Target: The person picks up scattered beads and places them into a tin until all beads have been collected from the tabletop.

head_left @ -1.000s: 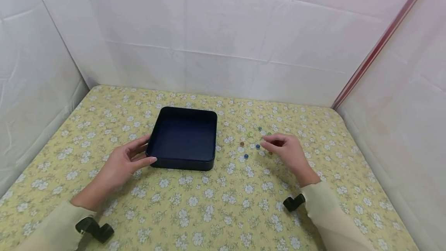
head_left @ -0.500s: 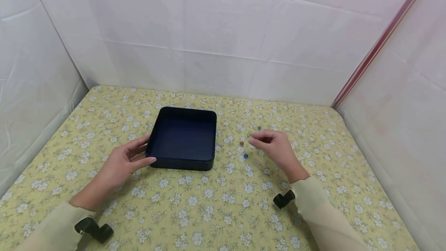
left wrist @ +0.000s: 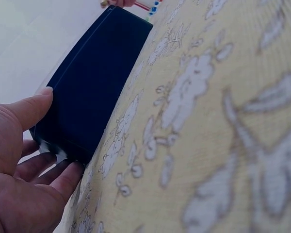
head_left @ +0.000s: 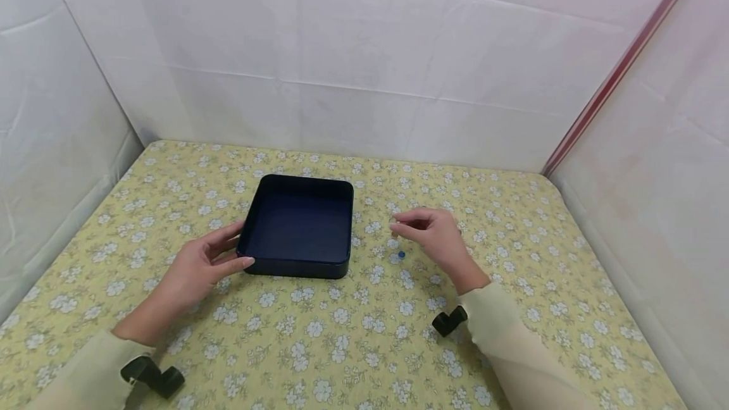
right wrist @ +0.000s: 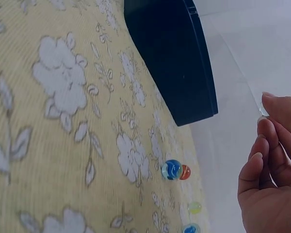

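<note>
A dark navy square tray [head_left: 302,226] rests on the flowered cloth. My left hand [head_left: 199,271] grips its near left corner, thumb on the front wall and fingers along the left side. My right hand [head_left: 433,236] is right of the tray, over the marbles. In the right wrist view its thumb and index finger pinch a small clear glass marble [right wrist: 263,111], mostly covered by the fingertips. A blue swirled marble [right wrist: 172,170] lies beside an orange marble [right wrist: 185,172]; a yellow-green marble [right wrist: 194,208] and another blue marble [right wrist: 190,228] lie nearer.
Yellow flowered cloth [head_left: 342,347] covers the table. White sheeting [head_left: 364,49] stands along the back and both sides, with a red strip [head_left: 621,74] at the right corner. A dark camera mount sits on each wrist.
My right hand has moved left toward the tray, passing over the marbles; in the head view it now hides most of them. The left hand and the tray have stayed in place.
</note>
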The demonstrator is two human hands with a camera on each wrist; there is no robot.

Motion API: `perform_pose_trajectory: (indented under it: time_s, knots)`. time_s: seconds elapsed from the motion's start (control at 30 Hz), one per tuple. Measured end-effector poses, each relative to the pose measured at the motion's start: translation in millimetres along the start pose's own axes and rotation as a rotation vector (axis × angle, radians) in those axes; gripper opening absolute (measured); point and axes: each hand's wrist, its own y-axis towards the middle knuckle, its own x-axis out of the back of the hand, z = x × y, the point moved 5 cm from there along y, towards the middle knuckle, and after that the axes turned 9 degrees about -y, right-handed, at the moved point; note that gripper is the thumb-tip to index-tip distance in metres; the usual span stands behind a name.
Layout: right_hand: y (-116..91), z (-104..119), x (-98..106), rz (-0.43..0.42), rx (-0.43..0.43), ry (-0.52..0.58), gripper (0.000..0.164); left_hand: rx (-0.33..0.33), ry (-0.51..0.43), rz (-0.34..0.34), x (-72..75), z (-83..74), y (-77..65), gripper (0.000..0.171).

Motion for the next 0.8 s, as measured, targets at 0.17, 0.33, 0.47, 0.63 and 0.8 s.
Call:
perform_pose_trajectory:
  time_s: [0.17, 0.33, 0.47, 0.63, 0.8]
  knots:
    - [5, 5, -6, -0.005, 0.006, 0.010, 0.037, 0.004, -0.006, 0.003, 0.0, -0.4, -0.4, 0.079]
    - [8, 9, -14, -0.014, 0.035, 0.025, 0.035, 0.012, -0.008, 0.003, 0.4, -0.5, -0.8, 0.080]
    - [11, 13, -19, -0.013, 0.048, 0.015, 0.034, 0.008, 0.001, 0.004, 0.6, -0.9, -0.9, 0.080]
    - [15, 17, -25, -0.012, 0.059, -0.014, 0.034, 0.004, 0.001, 0.005, 0.7, -1.2, -0.8, 0.079]
    - [20, 22, -32, 0.003, 0.061, 0.011, 0.030, 0.011, -0.001, 0.005, 0.5, -0.8, -0.8, 0.080]
